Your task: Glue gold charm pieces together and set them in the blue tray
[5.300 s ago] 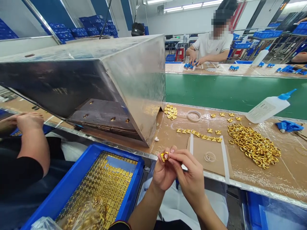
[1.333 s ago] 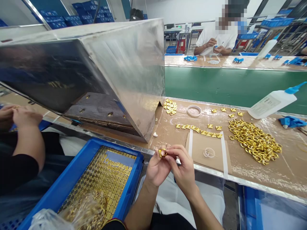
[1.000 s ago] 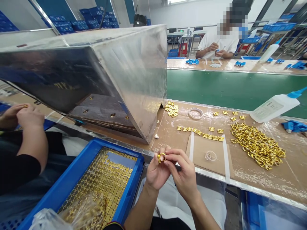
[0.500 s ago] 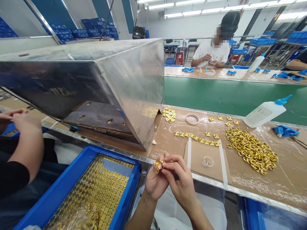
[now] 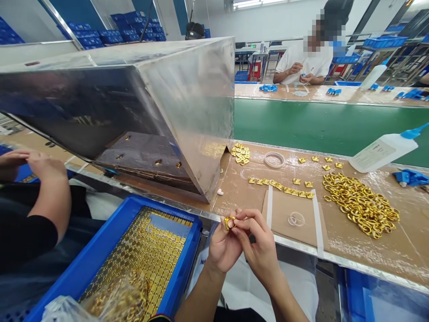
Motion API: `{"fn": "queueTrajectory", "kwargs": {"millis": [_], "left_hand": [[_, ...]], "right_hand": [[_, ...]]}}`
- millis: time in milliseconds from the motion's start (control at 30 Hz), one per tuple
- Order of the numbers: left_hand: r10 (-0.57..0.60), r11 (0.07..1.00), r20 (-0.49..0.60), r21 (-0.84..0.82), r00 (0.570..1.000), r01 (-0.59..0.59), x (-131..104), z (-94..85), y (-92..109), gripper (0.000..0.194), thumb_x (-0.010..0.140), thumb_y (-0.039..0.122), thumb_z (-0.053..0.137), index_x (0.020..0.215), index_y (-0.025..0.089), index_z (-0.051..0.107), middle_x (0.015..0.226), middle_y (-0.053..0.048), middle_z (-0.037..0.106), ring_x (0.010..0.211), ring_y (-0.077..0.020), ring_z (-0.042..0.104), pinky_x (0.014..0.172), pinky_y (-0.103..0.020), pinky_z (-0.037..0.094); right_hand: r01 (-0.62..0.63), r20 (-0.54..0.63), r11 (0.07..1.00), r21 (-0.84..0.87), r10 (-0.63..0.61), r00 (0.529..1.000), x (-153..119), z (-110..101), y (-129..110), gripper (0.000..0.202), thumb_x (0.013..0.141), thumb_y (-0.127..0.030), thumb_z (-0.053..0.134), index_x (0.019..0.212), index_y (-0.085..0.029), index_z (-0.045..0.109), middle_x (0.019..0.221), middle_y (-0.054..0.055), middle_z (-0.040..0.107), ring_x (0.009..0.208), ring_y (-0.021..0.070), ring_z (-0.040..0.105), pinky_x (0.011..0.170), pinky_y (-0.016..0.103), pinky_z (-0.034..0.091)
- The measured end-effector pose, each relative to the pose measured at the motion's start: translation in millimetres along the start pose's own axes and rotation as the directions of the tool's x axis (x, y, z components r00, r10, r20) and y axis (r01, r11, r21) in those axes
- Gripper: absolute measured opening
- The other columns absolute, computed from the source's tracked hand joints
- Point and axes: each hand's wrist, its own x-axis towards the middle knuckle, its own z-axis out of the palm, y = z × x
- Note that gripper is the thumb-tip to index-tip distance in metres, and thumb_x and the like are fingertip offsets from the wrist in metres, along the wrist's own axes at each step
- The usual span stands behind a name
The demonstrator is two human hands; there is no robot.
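Observation:
My left hand and my right hand meet just in front of the table's edge. Between their fingertips is a small shiny gold ring, seemingly with a flat square piece on it. My left fingers pinch it from the left, while my right thumb and fingertips close on its right side. Fingers hide part of it. Beyond my hands, a row of small gold square pieces lies across a cardboard sheet's far edge. To the right spreads a heap of gold rings.
A blue tray of gold pieces and a plastic bag stands at lower left. A metal hood rises behind it. A tape roll and a white bottle lie beyond. One person's arm is at left; another person sits across.
The view has shifted slightly, so the table appears a little higher and to the right. Both hands keep the gold ring between their fingertips.

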Motion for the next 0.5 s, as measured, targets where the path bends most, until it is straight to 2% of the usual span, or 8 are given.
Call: {"fn": "queueTrajectory", "kwargs": {"millis": [167,367,500], "left_hand": [[-0.009,1.000,0.036,-0.025,0.999,0.010,-1.8,-4.9,-1.5,0.026,0.077,0.020,0.083,0.062,0.016,0.062,0.076,0.000,0.058,0.074,-0.0121,0.060,0.082,-0.026,0.055],[-0.016,1.000,-0.068,-0.017,0.998,0.015,-3.8,-6.3,-1.1,0.027,0.089,0.021,0.072,0.064,0.017,0.063,0.079,0.000,0.059,0.076,-0.0125,0.062,0.086,-0.028,0.054],[-0.033,0.998,-0.061,-0.052,0.998,0.030,-5.5,-5.4,-3.8,0.028,0.089,0.022,0.073,0.063,0.016,0.063,0.076,-0.001,0.060,0.074,-0.0125,0.063,0.086,-0.029,0.056]], "right_hand": [[-0.032,-0.013,0.999,0.031,0.032,0.999,-0.8,0.3,-1.4,0.016,0.092,-0.008,0.063,0.091,-0.024,0.068,0.096,0.005,0.066,0.087,0.0179,0.069,0.077,0.028,0.059],[-0.041,-0.022,0.999,0.030,0.041,0.999,-1.8,1.6,-2.4,0.015,0.093,-0.010,0.063,0.089,-0.024,0.068,0.095,0.005,0.067,0.087,0.0185,0.069,0.076,0.030,0.060],[-0.037,-0.019,0.999,0.008,0.038,0.999,-3.3,1.2,-4.1,0.017,0.093,-0.008,0.061,0.089,-0.023,0.068,0.094,0.005,0.067,0.085,0.0177,0.070,0.075,0.028,0.059]]}}
